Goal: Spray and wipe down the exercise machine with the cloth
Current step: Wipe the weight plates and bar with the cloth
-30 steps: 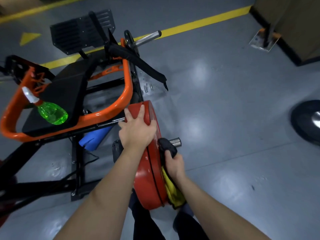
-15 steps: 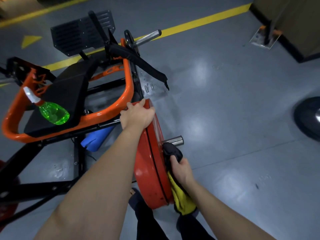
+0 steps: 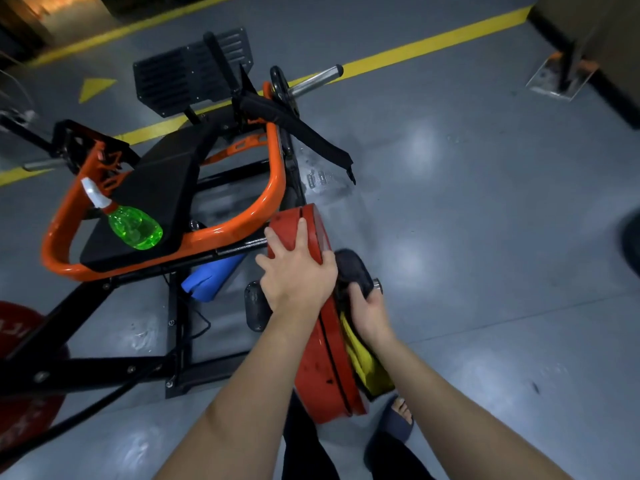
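The exercise machine has an orange tube frame (image 3: 273, 174) and a black seat pad (image 3: 152, 195). Two red weight plates (image 3: 325, 368) sit on its near sleeve. My left hand (image 3: 298, 271) rests over the top rim of the plates, fingers laid across it. My right hand (image 3: 367, 310) grips a black-and-yellow cloth (image 3: 360, 362) against the plates' right face, bunched over the steel sleeve end (image 3: 376, 284). A green spray bottle (image 3: 133, 226) with a white nozzle lies on the seat pad.
A black footplate (image 3: 194, 74) and a second steel sleeve (image 3: 311, 81) stand at the far end. A blue roll (image 3: 211, 275) lies under the frame. Another red plate (image 3: 20, 393) sits at the left edge, a dark plate (image 3: 630, 244) on the right. My sandalled foot (image 3: 398, 417) is below the plates.
My left hand slid back along the plate rim toward me. My right hand moved the cloth up over the sleeve end, which is now mostly covered.
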Action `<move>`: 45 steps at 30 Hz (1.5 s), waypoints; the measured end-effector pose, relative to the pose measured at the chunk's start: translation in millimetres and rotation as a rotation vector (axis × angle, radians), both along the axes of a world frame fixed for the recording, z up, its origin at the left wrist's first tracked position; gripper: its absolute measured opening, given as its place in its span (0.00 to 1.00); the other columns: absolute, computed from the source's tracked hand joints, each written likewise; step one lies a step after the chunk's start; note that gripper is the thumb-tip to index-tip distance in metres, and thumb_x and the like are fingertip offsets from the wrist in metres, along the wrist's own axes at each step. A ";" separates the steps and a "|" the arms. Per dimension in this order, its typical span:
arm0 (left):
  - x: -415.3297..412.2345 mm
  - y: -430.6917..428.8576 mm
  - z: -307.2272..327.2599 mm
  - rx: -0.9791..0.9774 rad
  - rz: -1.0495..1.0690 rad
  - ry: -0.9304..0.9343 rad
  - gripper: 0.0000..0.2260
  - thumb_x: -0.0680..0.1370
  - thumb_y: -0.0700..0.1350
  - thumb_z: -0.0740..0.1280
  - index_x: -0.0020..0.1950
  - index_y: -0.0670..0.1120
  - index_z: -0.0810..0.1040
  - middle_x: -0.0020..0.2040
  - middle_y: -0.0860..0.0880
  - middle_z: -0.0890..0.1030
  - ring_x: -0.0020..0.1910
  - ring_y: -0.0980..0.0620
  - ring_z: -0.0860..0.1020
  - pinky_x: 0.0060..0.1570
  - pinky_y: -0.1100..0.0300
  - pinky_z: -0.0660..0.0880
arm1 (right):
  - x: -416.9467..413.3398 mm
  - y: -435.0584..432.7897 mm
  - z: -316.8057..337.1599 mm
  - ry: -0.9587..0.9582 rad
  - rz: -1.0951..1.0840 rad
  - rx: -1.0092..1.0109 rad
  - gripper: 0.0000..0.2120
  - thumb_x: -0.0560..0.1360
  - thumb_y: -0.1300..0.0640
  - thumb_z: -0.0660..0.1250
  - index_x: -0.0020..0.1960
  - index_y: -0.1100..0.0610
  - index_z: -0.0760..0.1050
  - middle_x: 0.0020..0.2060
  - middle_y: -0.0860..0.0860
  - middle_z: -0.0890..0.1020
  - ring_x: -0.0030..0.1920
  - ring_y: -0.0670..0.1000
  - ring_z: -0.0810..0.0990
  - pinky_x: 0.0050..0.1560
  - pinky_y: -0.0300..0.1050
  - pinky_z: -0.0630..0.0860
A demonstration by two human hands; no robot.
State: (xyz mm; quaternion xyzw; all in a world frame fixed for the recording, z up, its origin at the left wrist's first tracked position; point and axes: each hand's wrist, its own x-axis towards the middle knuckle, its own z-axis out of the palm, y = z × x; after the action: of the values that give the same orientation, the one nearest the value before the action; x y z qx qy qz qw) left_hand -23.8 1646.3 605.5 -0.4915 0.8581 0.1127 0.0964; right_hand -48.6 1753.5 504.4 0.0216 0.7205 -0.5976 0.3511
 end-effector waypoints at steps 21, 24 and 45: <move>-14.5 -25.9 -1.6 0.036 0.006 0.000 0.30 0.80 0.66 0.55 0.82 0.64 0.54 0.82 0.41 0.54 0.71 0.30 0.66 0.63 0.42 0.71 | 12.5 14.2 -24.8 -0.041 0.032 0.089 0.11 0.82 0.63 0.62 0.44 0.54 0.78 0.39 0.46 0.81 0.47 0.48 0.78 0.48 0.42 0.71; -24.2 -35.5 -3.4 0.055 -0.004 -0.019 0.29 0.79 0.64 0.55 0.81 0.65 0.57 0.80 0.40 0.59 0.69 0.30 0.67 0.64 0.42 0.71 | 18.2 11.6 -24.7 -0.098 0.013 0.138 0.08 0.81 0.59 0.63 0.45 0.56 0.79 0.42 0.52 0.82 0.48 0.51 0.79 0.46 0.44 0.73; -35.9 -51.3 -3.5 0.092 -0.014 0.032 0.27 0.80 0.65 0.53 0.80 0.66 0.62 0.78 0.42 0.65 0.70 0.31 0.69 0.68 0.42 0.66 | -38.2 -49.0 29.7 0.089 0.001 0.042 0.13 0.81 0.56 0.63 0.41 0.60 0.78 0.36 0.52 0.78 0.40 0.50 0.76 0.42 0.49 0.73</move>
State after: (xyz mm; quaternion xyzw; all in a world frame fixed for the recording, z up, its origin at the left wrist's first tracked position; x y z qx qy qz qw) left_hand -59.7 1594.9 602.0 -0.4787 0.8568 0.1594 0.1062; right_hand -86.8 1704.5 534.1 0.0019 0.7478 -0.5826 0.3185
